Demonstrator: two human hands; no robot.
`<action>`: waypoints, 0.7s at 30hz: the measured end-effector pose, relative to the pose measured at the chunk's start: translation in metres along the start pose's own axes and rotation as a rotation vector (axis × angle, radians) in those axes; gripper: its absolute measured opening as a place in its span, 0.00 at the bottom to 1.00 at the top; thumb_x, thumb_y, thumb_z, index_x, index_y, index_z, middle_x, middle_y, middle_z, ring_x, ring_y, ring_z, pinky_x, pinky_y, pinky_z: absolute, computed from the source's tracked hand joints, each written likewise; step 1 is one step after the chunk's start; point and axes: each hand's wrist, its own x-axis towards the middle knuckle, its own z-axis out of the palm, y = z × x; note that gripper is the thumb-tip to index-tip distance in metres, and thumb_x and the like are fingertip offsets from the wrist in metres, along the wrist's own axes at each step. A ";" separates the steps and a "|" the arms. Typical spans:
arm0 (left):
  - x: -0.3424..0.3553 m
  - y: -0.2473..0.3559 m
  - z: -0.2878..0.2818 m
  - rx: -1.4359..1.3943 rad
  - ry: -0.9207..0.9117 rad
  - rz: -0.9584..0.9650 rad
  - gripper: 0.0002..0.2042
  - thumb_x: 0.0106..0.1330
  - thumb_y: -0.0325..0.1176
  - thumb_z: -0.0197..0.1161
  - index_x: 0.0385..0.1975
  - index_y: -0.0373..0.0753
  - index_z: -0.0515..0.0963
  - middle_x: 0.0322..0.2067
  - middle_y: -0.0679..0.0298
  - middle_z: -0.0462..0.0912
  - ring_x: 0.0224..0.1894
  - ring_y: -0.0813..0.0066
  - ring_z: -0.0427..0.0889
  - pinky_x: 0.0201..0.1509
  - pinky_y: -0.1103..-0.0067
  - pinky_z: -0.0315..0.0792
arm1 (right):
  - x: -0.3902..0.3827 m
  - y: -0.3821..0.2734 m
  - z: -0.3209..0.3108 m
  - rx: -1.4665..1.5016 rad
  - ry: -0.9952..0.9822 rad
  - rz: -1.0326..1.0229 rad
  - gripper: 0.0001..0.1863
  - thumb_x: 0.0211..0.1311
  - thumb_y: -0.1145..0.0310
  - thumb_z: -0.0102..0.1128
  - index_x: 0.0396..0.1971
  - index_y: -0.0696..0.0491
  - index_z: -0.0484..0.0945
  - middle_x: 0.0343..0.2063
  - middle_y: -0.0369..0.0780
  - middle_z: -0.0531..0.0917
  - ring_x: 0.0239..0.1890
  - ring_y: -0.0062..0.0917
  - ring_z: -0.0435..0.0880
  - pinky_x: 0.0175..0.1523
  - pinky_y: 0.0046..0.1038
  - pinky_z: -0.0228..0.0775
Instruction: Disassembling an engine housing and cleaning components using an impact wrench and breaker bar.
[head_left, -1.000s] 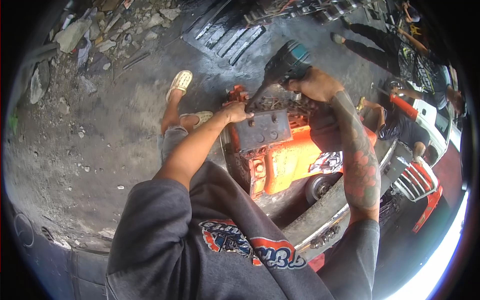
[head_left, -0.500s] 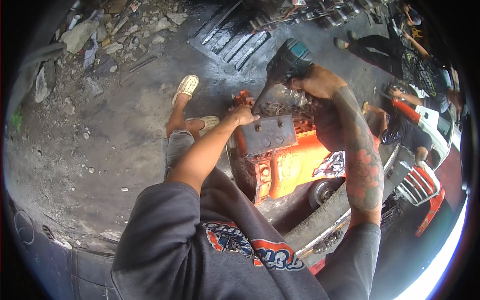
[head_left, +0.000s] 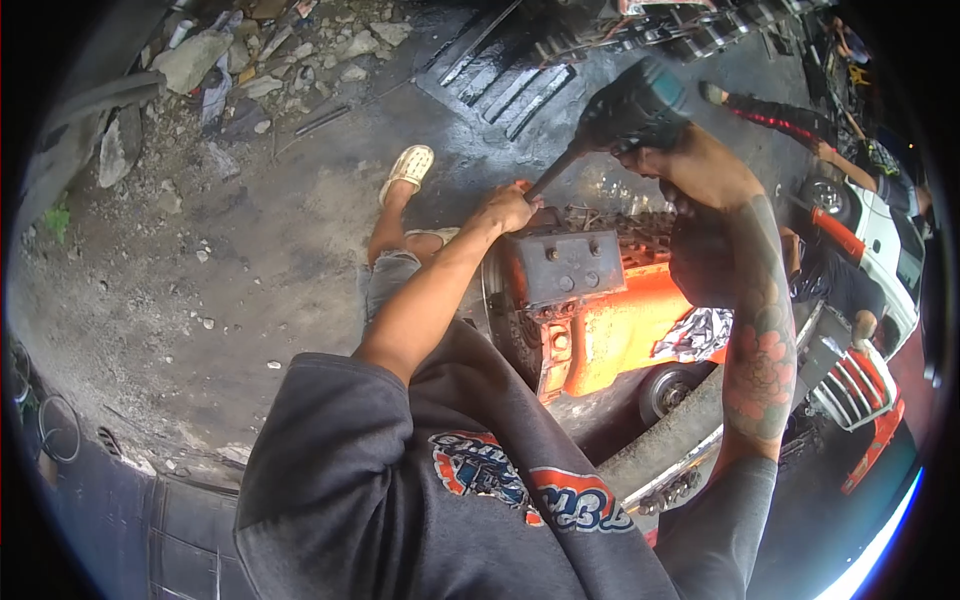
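Observation:
In the head view my right hand (head_left: 700,165) grips a dark power tool (head_left: 630,105) with a teal back and a long dark extension (head_left: 552,168) angled down to the left. My left hand (head_left: 503,212) has its fingers wrapped around the extension's lower end, just above a dark grey metal part with bolts (head_left: 565,270) on an orange engine block (head_left: 610,330). The extension's tip is hidden by my left hand. A crumpled rag (head_left: 690,335) lies against the block's side.
Another person's leg in a cream shoe (head_left: 405,180) is left of the block. People (head_left: 840,290) are at the right near a white vehicle (head_left: 895,260). A wheel (head_left: 665,390) and grey beam (head_left: 680,440) lie below the block. Rubble (head_left: 195,65) covers the upper left; metal parts (head_left: 670,25) line the top.
Both hands and the tool have risen slightly relative to the grey part, my left hand now higher at its upper edge. The whole scene sits further right in the view.

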 end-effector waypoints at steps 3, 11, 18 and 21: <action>-0.027 0.000 -0.057 0.153 0.193 -0.119 0.20 0.63 0.47 0.56 0.43 0.35 0.79 0.44 0.49 0.81 0.50 0.51 0.78 0.53 0.66 0.71 | -0.012 -0.004 0.010 0.221 0.035 -0.146 0.14 0.56 0.59 0.61 0.32 0.56 0.80 0.11 0.34 0.72 0.12 0.16 0.72 0.16 0.21 0.63; -0.062 -0.024 -0.111 0.137 0.507 -0.262 0.16 0.62 0.46 0.57 0.40 0.41 0.81 0.40 0.49 0.82 0.47 0.52 0.79 0.52 0.65 0.71 | -0.031 -0.016 0.061 0.289 0.139 -0.179 0.14 0.54 0.61 0.65 0.37 0.55 0.81 0.16 0.34 0.77 0.15 0.17 0.73 0.23 0.25 0.66; -0.049 -0.016 -0.105 0.216 0.518 -0.122 0.15 0.61 0.43 0.61 0.38 0.38 0.81 0.35 0.48 0.82 0.43 0.49 0.80 0.48 0.64 0.72 | -0.044 0.003 0.072 0.396 0.274 -0.332 0.13 0.54 0.63 0.66 0.31 0.56 0.77 0.15 0.32 0.73 0.14 0.15 0.69 0.20 0.22 0.62; -0.025 0.011 -0.086 0.215 0.386 -0.048 0.16 0.61 0.42 0.61 0.38 0.35 0.80 0.37 0.46 0.81 0.46 0.50 0.79 0.50 0.64 0.71 | -0.050 0.021 0.063 0.231 0.320 -0.205 0.15 0.53 0.62 0.64 0.40 0.52 0.81 0.30 0.41 0.85 0.33 0.30 0.83 0.42 0.31 0.72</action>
